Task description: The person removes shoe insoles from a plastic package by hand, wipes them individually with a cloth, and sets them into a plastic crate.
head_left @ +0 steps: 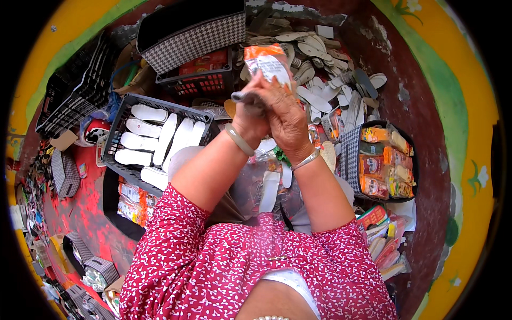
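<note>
Both my hands are raised together in the upper middle, around an orange-topped clear plastic packet (pixel 272 66) with a printed white label. My left hand (pixel 252 118) closes round its lower left part, fingers partly hidden. My right hand (pixel 287 120) presses against the packet's lower right side, fingers pointing up and overlapping the left. A dark grey, rounded end of something (pixel 247 98) sticks out leftward at my left hand; what it belongs to is hidden. Below my hands, clear plastic bags (pixel 247 184) and a white insole (pixel 270 191) lie over my lap.
A dark crate (pixel 121 162) of white insoles stands at left, with a checked bin (pixel 194 45) behind it. Loose insoles (pixel 314 50) are heaped at the far side. A checked basket (pixel 350 154) of orange packets stands at right; stacked black crates (pixel 74 88) are far left.
</note>
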Demonstrator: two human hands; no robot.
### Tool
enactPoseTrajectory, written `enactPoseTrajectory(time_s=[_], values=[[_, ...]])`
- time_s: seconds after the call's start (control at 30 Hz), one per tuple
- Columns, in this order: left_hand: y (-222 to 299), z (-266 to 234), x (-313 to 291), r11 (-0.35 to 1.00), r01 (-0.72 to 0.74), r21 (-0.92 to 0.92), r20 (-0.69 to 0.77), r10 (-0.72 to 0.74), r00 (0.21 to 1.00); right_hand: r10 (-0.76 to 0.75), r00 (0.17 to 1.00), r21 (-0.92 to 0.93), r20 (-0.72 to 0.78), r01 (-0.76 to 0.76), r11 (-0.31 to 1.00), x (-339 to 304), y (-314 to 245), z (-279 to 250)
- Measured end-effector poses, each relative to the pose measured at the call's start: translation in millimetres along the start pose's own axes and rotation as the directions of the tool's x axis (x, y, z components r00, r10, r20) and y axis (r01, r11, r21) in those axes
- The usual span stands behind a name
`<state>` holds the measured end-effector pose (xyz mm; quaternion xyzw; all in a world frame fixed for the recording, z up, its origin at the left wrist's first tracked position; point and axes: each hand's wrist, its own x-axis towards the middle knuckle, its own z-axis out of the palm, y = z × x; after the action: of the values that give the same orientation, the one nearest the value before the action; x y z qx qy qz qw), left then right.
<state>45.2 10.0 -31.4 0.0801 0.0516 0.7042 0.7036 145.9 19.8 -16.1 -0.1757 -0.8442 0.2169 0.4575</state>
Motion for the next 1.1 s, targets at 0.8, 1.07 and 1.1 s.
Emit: enactPoseTrajectory(time_s=[0.8, 1.07, 1.1], values=[[-13.4, 0.1, -5.9, 0.962, 0.107, 0.252, -0.055, -0.096, 0.994, 0.722, 0.664, 0.830, -0.194, -0.281, 0.482, 14.9, 36.9, -101.1], [-2.4, -0.1, -2.8, 0.971, -0.065, 0.232, -0.103, 0.092, 0.990, 0.220, 0.974, -0.104, -0.044, -0.224, 0.969, 4.1, 30.1, -37.2], [2.9, -2.5, -0.5, 0.976, -0.076, 0.205, -0.070, 0.092, 0.993, 0.230, 0.972, -0.090, -0.042, -0.233, 0.968, 4.6, 27.7, -36.9]])
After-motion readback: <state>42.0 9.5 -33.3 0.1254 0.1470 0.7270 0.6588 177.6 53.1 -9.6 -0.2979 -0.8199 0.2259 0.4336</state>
